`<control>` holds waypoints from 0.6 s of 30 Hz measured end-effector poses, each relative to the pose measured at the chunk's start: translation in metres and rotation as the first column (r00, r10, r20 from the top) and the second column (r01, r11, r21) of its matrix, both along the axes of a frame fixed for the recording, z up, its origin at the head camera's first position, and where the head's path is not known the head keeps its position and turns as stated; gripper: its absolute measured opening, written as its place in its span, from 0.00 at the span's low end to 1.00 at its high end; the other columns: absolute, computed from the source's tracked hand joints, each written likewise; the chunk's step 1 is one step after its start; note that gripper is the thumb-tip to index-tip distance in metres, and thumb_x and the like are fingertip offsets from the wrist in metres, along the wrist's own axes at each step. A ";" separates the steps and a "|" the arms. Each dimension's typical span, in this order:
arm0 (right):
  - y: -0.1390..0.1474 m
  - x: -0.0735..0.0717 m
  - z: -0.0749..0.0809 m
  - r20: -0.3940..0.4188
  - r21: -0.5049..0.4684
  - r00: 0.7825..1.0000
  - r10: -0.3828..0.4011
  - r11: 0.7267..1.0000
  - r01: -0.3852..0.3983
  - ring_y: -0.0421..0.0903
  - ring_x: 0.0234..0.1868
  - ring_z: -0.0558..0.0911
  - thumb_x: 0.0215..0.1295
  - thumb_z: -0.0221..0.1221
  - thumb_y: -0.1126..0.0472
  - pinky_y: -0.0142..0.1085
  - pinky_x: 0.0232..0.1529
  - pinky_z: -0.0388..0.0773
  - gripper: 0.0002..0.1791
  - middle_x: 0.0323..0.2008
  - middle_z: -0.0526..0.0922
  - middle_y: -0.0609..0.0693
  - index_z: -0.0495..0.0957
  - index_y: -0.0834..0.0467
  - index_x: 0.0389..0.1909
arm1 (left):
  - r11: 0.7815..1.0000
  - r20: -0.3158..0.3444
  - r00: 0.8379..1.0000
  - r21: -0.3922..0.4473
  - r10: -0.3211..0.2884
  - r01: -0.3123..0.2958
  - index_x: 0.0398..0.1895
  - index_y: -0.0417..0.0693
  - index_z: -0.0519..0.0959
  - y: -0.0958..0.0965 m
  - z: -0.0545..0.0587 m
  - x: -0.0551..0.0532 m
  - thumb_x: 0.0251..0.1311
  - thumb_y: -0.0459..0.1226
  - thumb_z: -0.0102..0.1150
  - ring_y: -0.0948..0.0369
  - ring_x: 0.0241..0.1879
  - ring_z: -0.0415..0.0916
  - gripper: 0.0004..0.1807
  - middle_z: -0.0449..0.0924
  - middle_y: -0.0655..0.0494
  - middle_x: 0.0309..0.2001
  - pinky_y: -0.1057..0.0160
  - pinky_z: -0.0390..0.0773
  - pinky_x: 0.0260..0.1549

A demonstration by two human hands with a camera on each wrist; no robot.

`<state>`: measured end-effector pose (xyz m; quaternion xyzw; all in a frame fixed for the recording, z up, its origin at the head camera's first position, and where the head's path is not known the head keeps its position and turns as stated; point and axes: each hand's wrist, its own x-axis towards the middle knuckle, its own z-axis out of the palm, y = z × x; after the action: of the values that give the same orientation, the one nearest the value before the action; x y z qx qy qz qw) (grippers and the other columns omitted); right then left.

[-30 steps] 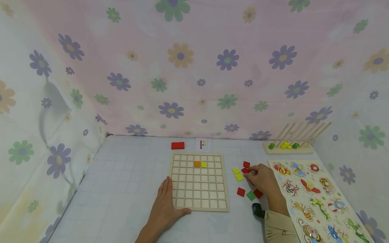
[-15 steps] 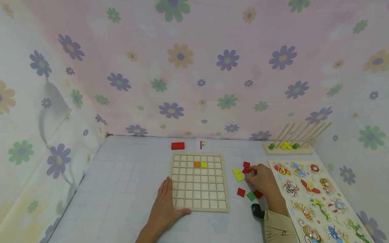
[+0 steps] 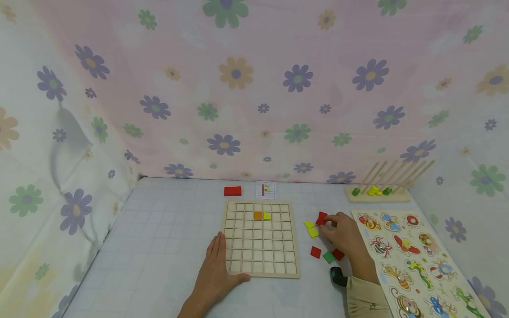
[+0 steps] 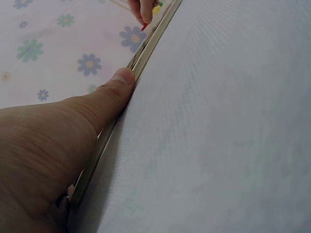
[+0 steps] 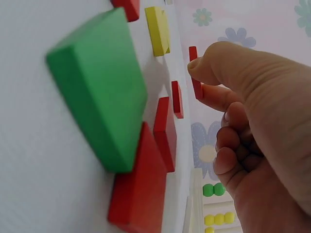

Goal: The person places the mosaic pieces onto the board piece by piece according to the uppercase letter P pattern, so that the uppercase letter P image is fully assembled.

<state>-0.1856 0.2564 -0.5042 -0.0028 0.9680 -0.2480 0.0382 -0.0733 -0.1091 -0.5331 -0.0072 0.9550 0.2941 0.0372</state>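
Observation:
Between thumb and forefinger my right hand (image 3: 344,236) pinches a thin red square tile (image 5: 197,90), held up off the table; its other fingers curl inward. Near it lie a green tile (image 5: 99,92), several red tiles (image 3: 315,252) and two yellow tiles (image 3: 313,232), one with a curved edge. My left hand (image 3: 215,267) rests against a wooden grid board (image 3: 295,238), straight fingers along its left side and thumb (image 4: 114,90) at its front edge. An orange tile (image 3: 258,215) and a yellow tile (image 3: 267,216) sit side by side in the board's cells.
Behind the board are a red block (image 3: 232,191) and a printed pattern card (image 3: 265,189). A wooden peg stand (image 3: 377,198) with green and yellow beads is at the back right. An insect puzzle board (image 3: 413,256) covers the right side. Floral cloth (image 3: 254,110) walls the table.
My right hand's red tile has risen from the pile and moved slightly away from me, now overlapping the farthest red tile in the head view. My left hand stays put.

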 end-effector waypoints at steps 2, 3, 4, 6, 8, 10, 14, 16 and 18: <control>-0.002 0.000 0.002 -0.005 0.001 1.000 0.003 1.000 -0.003 0.50 0.40 0.77 0.63 0.67 0.50 0.41 0.39 0.81 0.22 0.41 0.81 0.55 0.85 0.61 0.52 | 1.000 -0.002 1.000 0.000 -0.002 0.002 0.82 0.39 0.44 0.000 0.000 0.000 0.36 0.67 0.78 0.43 0.80 0.47 0.78 0.46 0.42 0.83 0.43 0.64 0.73; -0.003 0.001 0.003 -0.009 0.004 1.000 0.004 1.000 -0.004 0.50 0.40 0.77 0.63 0.67 0.49 0.40 0.39 0.81 0.23 0.41 0.81 0.55 0.85 0.61 0.52 | 1.000 -0.001 1.000 0.001 -0.002 0.002 0.82 0.39 0.44 0.000 0.000 0.000 0.36 0.67 0.78 0.43 0.80 0.47 0.78 0.46 0.42 0.83 0.42 0.64 0.73; -0.004 0.001 0.004 -0.010 0.005 1.000 0.005 1.000 -0.005 0.50 0.40 0.76 0.63 0.67 0.49 0.40 0.38 0.80 0.23 0.41 0.81 0.55 0.85 0.61 0.53 | 1.000 0.001 1.000 0.002 -0.001 0.001 0.82 0.39 0.44 0.000 0.000 0.000 0.36 0.67 0.78 0.43 0.81 0.47 0.78 0.46 0.42 0.83 0.43 0.64 0.73; -0.006 0.001 0.006 -0.011 0.003 1.000 0.009 1.000 -0.009 0.50 0.39 0.76 0.63 0.67 0.49 0.39 0.37 0.79 0.23 0.41 0.81 0.55 0.85 0.60 0.53 | 1.000 0.001 1.000 0.007 -0.002 0.002 0.82 0.39 0.44 0.000 0.000 -0.001 0.36 0.67 0.78 0.43 0.80 0.47 0.78 0.46 0.42 0.83 0.42 0.64 0.73; -0.007 0.002 0.007 -0.008 0.003 1.000 0.014 1.000 -0.014 0.50 0.40 0.76 0.63 0.67 0.49 0.38 0.37 0.78 0.23 0.41 0.81 0.54 0.84 0.60 0.54 | 1.000 0.004 1.000 0.009 0.000 0.000 0.82 0.39 0.44 0.000 -0.001 -0.001 0.36 0.67 0.78 0.43 0.80 0.47 0.78 0.46 0.42 0.83 0.42 0.64 0.73; -0.009 0.001 0.008 -0.011 -0.001 1.000 0.019 1.000 -0.019 0.50 0.40 0.76 0.63 0.67 0.50 0.37 0.37 0.78 0.23 0.41 0.81 0.54 0.84 0.60 0.54 | 1.000 0.007 1.000 0.012 0.001 -0.001 0.82 0.39 0.44 0.001 0.000 -0.001 0.36 0.67 0.78 0.43 0.81 0.47 0.78 0.46 0.42 0.83 0.42 0.64 0.73; -0.013 -0.001 0.009 -0.047 -0.006 0.998 0.047 0.999 -0.048 0.49 0.40 0.77 0.63 0.67 0.53 0.38 0.40 0.78 0.22 0.39 0.81 0.53 0.85 0.62 0.54 | 1.000 0.013 1.000 0.009 0.005 -0.006 0.82 0.40 0.44 0.001 -0.001 -0.001 0.35 0.67 0.79 0.43 0.81 0.46 0.78 0.45 0.43 0.83 0.42 0.64 0.73; -0.015 -0.002 0.009 -0.078 0.000 0.994 0.070 0.998 -0.071 0.48 0.39 0.77 0.63 0.67 0.55 0.39 0.40 0.78 0.20 0.38 0.81 0.53 0.85 0.62 0.53 | 1.000 0.011 1.000 0.006 0.004 -0.004 0.82 0.39 0.44 0.001 -0.001 -0.001 0.35 0.67 0.78 0.43 0.81 0.46 0.78 0.45 0.42 0.83 0.42 0.64 0.73; -0.018 -0.003 0.010 -0.106 0.003 0.990 0.093 0.996 -0.093 0.48 0.38 0.77 0.63 0.67 0.56 0.40 0.40 0.78 0.18 0.36 0.80 0.52 0.86 0.61 0.50 | 1.000 0.009 1.000 0.005 0.003 -0.003 0.82 0.39 0.44 0.001 0.000 -0.001 0.35 0.67 0.78 0.43 0.81 0.46 0.78 0.46 0.42 0.83 0.42 0.64 0.73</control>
<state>-0.1884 0.2380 -0.4938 -0.0609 0.9673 -0.2462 -0.0016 -0.0743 -0.1082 -0.5335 -0.0100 0.9541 0.2964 0.0412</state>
